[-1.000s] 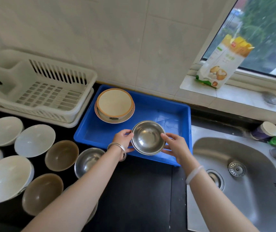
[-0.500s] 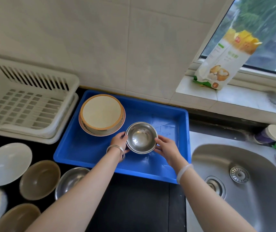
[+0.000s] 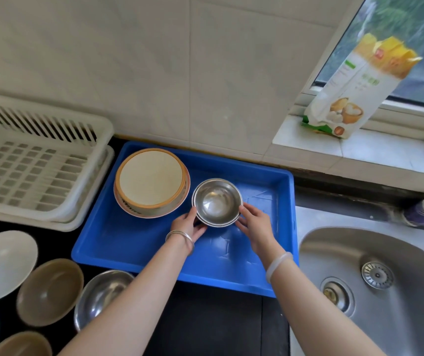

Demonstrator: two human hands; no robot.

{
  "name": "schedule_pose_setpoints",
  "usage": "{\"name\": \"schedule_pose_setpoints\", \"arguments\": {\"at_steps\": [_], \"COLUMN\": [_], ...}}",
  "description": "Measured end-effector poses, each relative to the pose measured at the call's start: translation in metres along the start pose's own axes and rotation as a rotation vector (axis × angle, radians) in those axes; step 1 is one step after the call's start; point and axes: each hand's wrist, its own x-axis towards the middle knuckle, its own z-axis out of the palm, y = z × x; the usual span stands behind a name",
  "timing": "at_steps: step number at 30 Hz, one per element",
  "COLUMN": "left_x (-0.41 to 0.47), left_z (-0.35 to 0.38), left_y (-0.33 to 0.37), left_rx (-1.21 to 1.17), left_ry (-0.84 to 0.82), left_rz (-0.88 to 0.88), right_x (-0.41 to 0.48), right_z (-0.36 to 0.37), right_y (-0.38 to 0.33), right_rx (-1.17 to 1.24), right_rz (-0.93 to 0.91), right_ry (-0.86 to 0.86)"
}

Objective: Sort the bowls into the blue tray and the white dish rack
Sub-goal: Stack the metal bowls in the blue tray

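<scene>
Desk [image 3: 205, 327]: dark, under both wrists. Sink [image 3: 334, 242]: right of the right grip. Rack [image 3: 38, 176]: white, well left of the left grip. Tray [image 3: 133, 242]: blue, directly below both grips.

Big bowl [image 3: 151, 181]: cream with an orange rim, in the tray, just left of and beyond the left grip. More bowls wait on the desk, back-left of the left wrist: white bowl [image 3: 2, 263], brown bowl [image 3: 50, 291], spare steel bowl [image 3: 103, 294].

Steel bowl [image 3: 216, 201]: between the two grips, inside the tray, just right of the big bowl. A double rim suggests two bowls nested.

Left grip [image 3: 187, 223]: clamped on the near-left rim, thumb up the side, fingers under. Right grip [image 3: 254, 222]: fingertips clamped on the near-right rim.

Step, as judged: setting the steel bowl down in the tray. Cannot tell if its base touches the tray floor yet.

To do it well:
- Lower it level, both sides together.
- Keep it off the big bowl so the rims don't ride up.
- Feel the base sit flat before letting go.
- Steel is slick and a nested pair may shift, so slide the fingers out sideways, not up.
- Keep the tray right of the right grip free for later bowls.
</scene>
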Motion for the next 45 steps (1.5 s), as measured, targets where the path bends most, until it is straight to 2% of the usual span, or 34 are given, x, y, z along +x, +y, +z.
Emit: {"name": "schedule_pose_setpoints", "arguments": {"at_steps": [7,25,36,45], "left_x": [0.009,0.019,-0.011,-0.086], "left_z": [0.006,0.024,0.006,-0.06], "left_y": [-0.001,0.006,0.0,-0.008], "left_rx": [-0.03,-0.167,0.168,0.633], "left_ry": [-0.04,0.045,0.052,0.142], "left_rz": [0.023,0.075,0.185,0.477], "right_x": [0.018,0.032,-0.002,-0.093], "right_z": [0.009,0.024,0.01,0.028], "right_y": [-0.011,-0.013,-0.012,0.021], "right_rx": [0.021,0.002,-0.24,-0.497], "right_rz": [-0.01,-0.023,-0.085,-0.179], "right_ry": [0.014,0.029,0.022,-0.198]}}
